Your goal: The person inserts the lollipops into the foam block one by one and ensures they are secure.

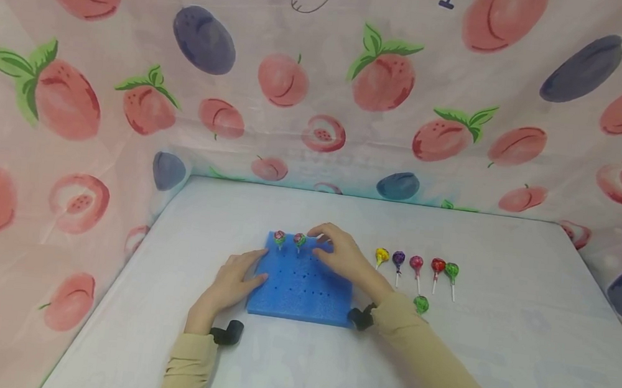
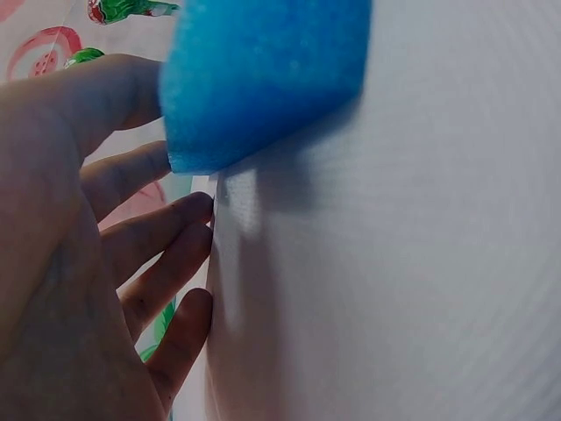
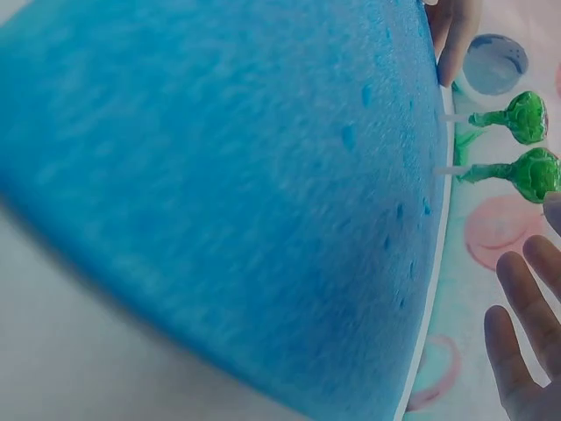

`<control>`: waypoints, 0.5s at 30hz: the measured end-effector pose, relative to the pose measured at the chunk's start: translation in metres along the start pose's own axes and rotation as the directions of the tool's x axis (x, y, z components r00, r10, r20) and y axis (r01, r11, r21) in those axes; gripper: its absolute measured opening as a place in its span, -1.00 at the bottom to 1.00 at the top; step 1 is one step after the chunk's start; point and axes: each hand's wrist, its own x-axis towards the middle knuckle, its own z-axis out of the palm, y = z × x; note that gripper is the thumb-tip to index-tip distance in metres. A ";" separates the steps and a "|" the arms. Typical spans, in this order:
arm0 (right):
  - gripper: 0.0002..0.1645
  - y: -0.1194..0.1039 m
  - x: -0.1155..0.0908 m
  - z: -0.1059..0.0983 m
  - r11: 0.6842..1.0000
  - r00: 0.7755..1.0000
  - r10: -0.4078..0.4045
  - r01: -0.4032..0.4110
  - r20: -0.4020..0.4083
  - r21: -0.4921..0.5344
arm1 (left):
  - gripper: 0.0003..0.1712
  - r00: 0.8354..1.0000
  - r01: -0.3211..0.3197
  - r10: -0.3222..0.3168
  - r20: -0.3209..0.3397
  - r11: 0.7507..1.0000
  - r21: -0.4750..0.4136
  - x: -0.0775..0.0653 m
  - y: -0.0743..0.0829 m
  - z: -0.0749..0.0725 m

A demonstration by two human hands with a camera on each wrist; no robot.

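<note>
From my remote station I use the head view as the main reference. The blue foam board (image 1: 300, 307) lies flat on the white table (image 1: 525, 364), in front of the person and between both arms, a position that I judge gives each hand access. Its surface carries small holes; two of them, at the far left, seat the left standing lollipop (image 1: 279, 237) and the right standing lollipop (image 1: 299, 239) by their sticks, which is presumably why both keep their heads up. The left hand (image 1: 232, 280) touches the board's left edge with a wide, relaxed grip; I read this as steadying contact, since it encloses nothing. The right hand (image 1: 341, 254) is above the far part of the board, just beside the right standing lollipop, fingers extended and spread, with nothing visible between them; I cannot tell whether a fingertip touches that candy. To the board's right, yellow (image 1: 381, 254), purple (image 1: 398, 258), pink (image 1: 417, 263), red (image 1: 438, 265) and green (image 1: 452, 270) lollipops lie in a row, sticks toward the person, an arrangement that likely keeps each one separately reachable. A nearer green lollipop (image 1: 421, 304) is partly hidden by the right sleeve (image 1: 421, 336).
</note>
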 end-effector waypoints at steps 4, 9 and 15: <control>-0.62 0.004 -0.007 -0.004 1.000 1.000 0.024 -0.024 -0.011 0.006 | -0.32 1.000 0.000 0.000 0.000 1.000 -0.005 -0.001 0.000 0.000; -0.64 0.009 -0.016 -0.009 0.999 0.999 0.040 -0.040 -0.025 0.016 | -0.32 1.000 -0.002 0.002 -0.001 1.000 -0.001 -0.001 0.000 0.001; -0.66 0.018 -0.028 -0.019 1.000 0.999 0.023 -0.023 -0.044 0.009 | -0.32 1.000 -0.014 0.014 -0.006 1.000 0.000 -0.001 -0.001 0.002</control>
